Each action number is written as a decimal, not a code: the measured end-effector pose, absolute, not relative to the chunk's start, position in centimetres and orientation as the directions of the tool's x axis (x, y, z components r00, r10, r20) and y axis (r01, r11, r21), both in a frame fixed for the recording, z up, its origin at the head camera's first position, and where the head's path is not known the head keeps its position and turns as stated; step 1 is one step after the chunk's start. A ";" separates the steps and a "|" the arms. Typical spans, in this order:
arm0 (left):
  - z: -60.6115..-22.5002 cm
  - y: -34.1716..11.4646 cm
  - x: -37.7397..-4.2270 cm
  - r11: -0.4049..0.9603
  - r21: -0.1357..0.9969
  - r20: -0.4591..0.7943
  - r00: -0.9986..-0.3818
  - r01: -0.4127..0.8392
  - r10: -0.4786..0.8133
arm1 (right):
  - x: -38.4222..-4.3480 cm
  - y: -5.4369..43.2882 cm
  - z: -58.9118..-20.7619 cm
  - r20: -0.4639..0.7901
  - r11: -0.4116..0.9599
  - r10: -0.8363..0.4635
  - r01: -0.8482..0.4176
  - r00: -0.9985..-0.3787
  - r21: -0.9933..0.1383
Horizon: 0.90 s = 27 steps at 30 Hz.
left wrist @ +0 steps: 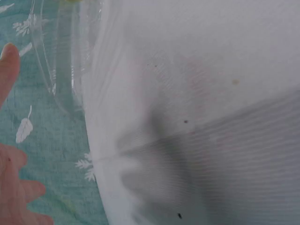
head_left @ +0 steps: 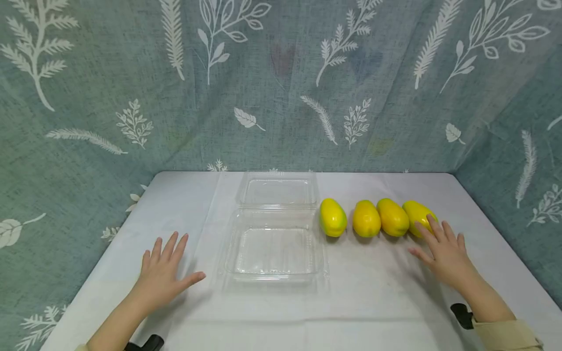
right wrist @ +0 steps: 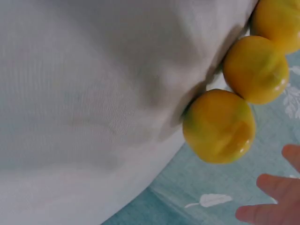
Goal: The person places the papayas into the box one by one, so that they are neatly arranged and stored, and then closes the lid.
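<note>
My left hand (head_left: 160,280) hovers with fingers spread over the left side of the table, holding nothing. To its right sits a clear plastic clamshell box (head_left: 274,251), its lid (head_left: 277,191) laid back flat toward the wall. Several yellow mangoes stand in a row right of the box; the leftmost mango (head_left: 332,217) is right beside the box's edge. Over the right end of the row, my right hand (head_left: 445,253) has its fingers spread, the fingertips overlapping the rightmost mango (head_left: 418,217) in the head view. The right wrist view shows that mango (right wrist: 219,126) apart from the fingers.
A white cloth covers the table (head_left: 364,292). Blue-green curtain (head_left: 281,97) with white leaf prints hangs behind and along both sides. Dark straps (head_left: 462,316) show near both wrists.
</note>
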State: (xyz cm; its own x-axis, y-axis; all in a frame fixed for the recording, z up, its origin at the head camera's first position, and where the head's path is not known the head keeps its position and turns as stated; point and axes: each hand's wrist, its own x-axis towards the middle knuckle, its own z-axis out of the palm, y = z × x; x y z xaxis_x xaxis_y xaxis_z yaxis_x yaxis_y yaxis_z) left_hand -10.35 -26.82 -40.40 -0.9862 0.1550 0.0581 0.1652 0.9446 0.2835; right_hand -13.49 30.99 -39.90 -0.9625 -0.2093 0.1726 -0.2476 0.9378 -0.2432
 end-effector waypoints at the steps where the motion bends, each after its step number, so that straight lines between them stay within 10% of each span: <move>1: -40.3 -26.8 -10.5 0.941 0.293 0.056 -0.986 0.169 0.160 | -13.7 31.1 -39.8 0.197 0.936 -0.210 -0.255 -0.958 -0.242; 27: -40.8 -24.7 -15.1 0.667 0.679 -0.017 -0.901 0.307 0.433 | -21.3 34.7 -36.9 -0.103 0.905 -0.183 -0.127 -0.978 -0.406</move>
State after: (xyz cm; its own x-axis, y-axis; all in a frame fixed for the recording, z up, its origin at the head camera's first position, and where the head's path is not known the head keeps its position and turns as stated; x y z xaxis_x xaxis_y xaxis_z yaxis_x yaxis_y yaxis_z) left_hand -15.06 -24.74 -40.84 -0.9012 0.4330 -0.0174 0.3073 0.6669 0.6789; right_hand -21.29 34.71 -36.92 -0.9777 -0.1833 -0.1030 -0.1269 0.9052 -0.4056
